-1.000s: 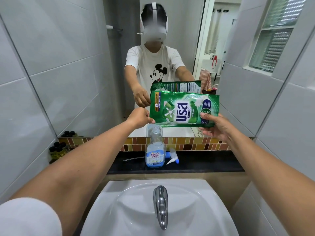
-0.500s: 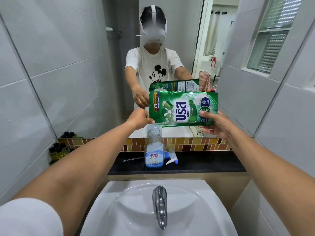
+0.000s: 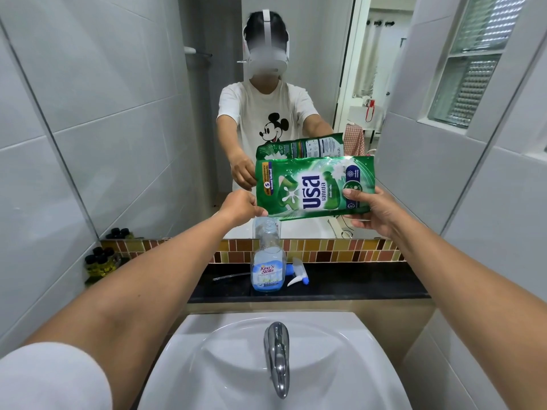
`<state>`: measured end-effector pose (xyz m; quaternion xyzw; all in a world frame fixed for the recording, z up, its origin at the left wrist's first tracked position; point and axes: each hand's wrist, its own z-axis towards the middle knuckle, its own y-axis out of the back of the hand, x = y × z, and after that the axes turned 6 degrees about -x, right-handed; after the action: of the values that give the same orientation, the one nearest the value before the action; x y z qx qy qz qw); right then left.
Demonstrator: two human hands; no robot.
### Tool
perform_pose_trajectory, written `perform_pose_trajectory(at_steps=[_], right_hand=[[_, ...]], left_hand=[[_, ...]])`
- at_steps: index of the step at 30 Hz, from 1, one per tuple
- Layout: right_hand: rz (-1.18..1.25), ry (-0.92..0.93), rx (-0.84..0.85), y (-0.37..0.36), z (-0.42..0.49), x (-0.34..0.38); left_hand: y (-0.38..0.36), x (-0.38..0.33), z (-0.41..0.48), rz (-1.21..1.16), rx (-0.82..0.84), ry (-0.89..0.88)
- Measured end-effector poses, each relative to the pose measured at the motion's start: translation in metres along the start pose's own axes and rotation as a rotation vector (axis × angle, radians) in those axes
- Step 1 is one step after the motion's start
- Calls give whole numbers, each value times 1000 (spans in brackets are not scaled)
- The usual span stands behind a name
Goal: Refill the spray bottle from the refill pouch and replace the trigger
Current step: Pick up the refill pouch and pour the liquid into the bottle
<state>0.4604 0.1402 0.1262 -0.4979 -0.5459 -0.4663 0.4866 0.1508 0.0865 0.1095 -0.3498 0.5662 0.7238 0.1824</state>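
Black-capped small bottles [image 3: 102,261] stand in the far-left corner below the mirror [image 3: 148,128] as I watch through the head camera. My left grip [image 3: 239,207] pinches the lower left corner of the green refill pouch [image 3: 313,187], fingers curled tight on the foil. The pouch hangs sideways in the air before the mirror, its left corner just above the open neck of the spray bottle [image 3: 268,270]. That bottle stands upright and uncapped on the dark table [image 3: 355,287], behind the white sink [image 3: 183,365] and its chrome tap [image 3: 276,356], with blue liquid showing at its base. The trigger [image 3: 297,275] lies on its side just right of the bottle, its thin tube [image 3: 231,276] reaching out past the bottle's left. My right grip [image 3: 373,213] clasps the pouch's right end, thumb on the printed face, fingers behind. I cannot tell whether the pouch is cut open.
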Motion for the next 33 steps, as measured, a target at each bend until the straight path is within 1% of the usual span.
perform_pose_trajectory(at_steps=[33], right_hand=[[-52, 41, -19, -4, 2, 15]], left_hand=[[-3, 3, 0, -96, -23, 45]])
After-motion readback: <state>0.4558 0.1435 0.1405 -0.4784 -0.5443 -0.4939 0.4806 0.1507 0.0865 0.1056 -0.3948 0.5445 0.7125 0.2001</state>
